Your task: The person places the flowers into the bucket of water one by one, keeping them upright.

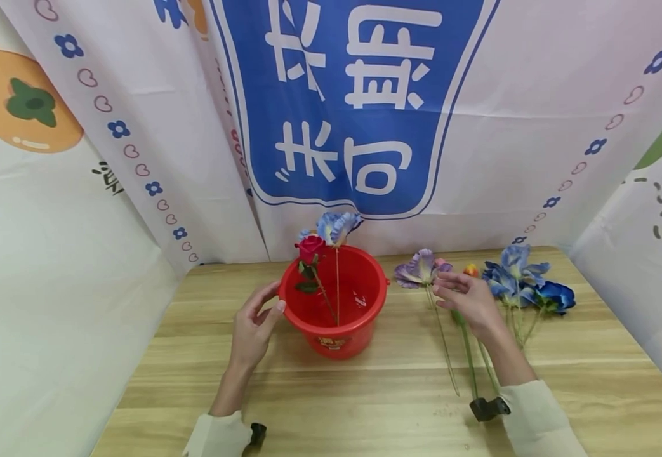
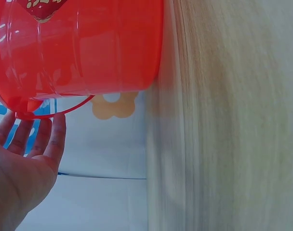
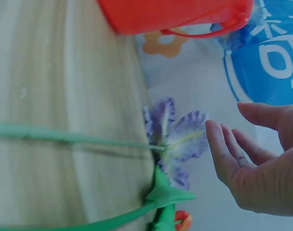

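Observation:
A red bucket (image 1: 342, 343) stands on the table with a red rose (image 1: 310, 249) and a blue flower (image 1: 337, 227) upright inside it. My left hand (image 1: 256, 333) is at the bucket's left rim, and in the left wrist view its nearly straight fingers (image 2: 43, 137) touch the thin handle (image 2: 79, 105) by the rim. My right hand (image 1: 468, 301) hovers beside a purple flower (image 1: 420, 268) lying on the table, its fingers loosely bent and holding nothing. In the right wrist view a gap shows between thumb and fingers (image 3: 219, 144), close to the purple petals (image 3: 185, 137).
Right of my right hand lie light blue flowers (image 1: 516, 273) and a dark blue flower (image 1: 556, 297). An orange flower (image 1: 471, 270) and green stems (image 1: 468, 355) lie under the right forearm. A printed cloth (image 1: 479, 178) hangs behind the wooden table (image 1: 205, 362).

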Motion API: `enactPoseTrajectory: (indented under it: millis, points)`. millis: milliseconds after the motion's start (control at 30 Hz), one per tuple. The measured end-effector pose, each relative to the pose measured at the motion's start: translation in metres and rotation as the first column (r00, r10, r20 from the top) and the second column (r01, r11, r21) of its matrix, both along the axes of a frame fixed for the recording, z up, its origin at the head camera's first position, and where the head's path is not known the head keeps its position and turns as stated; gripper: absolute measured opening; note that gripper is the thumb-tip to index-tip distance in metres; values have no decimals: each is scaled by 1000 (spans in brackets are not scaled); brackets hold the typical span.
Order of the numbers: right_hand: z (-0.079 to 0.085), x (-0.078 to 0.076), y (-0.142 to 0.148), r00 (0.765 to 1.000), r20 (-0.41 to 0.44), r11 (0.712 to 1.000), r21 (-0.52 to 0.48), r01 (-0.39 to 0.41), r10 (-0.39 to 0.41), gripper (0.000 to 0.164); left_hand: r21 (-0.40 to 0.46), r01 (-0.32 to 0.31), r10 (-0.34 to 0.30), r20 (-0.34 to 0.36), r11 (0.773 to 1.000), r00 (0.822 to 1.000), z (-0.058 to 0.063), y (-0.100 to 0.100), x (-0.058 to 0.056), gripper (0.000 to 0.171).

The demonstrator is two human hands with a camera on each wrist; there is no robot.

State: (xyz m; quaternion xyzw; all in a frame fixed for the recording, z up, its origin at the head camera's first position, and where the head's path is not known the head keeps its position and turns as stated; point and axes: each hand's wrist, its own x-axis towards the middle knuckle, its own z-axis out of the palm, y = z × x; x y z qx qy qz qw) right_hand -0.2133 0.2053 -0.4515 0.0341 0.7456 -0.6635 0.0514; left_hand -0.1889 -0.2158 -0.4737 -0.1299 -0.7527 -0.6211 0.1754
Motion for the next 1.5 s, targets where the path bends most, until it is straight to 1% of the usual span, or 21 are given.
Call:
enactPoseTrajectory:
  millis: [133, 300, 600, 800, 1033, 1133, 1300, 1400, 1500]
  points:
    - [-12, -1, 3, 999, 28, 1000, 3, -25, 25, 57, 1, 7, -7, 1, 1000, 1000, 0, 0, 1, 42]
    - [-23, -5, 8, 998, 56, 999, -7, -43, 43, 58, 4, 13, -13, 4, 1000, 1000, 1, 0, 1, 42]
    - [-38, -8, 13, 992, 120, 1000, -1, -31, 31, 59, 8, 15, -15, 5, 1000, 1000, 3, 1, 2, 43]
    - [-41, -13, 14, 989, 139, 998, 42, -56, 49, 59, 3, 15, -15, 6, 1000, 1000, 4, 1, 1, 43]
    - [-44, -19, 19, 985, 143, 990, 88, -110, 97, 57, 3, 15, -15, 4, 1000, 1000, 4, 1, -1, 43]
    - [-47, -21, 17, 986, 143, 986, 128, -105, 87, 52, 5, 16, -16, 5, 1000, 1000, 3, 1, -1, 43]
    - [-47, -20, 12, 990, 137, 976, 206, -65, 37, 45, 3, 19, -19, 3, 1000, 1000, 1, 0, 0, 43]
    - [-45, -19, 9, 991, 136, 974, 222, -45, 15, 43, 0, 17, -17, 3, 1000, 1000, 1, -1, 1, 43]
    - [-42, -18, 8, 991, 131, 975, 219, -41, 13, 44, -3, 14, -14, 6, 1000, 1000, 1, -2, 1, 43]
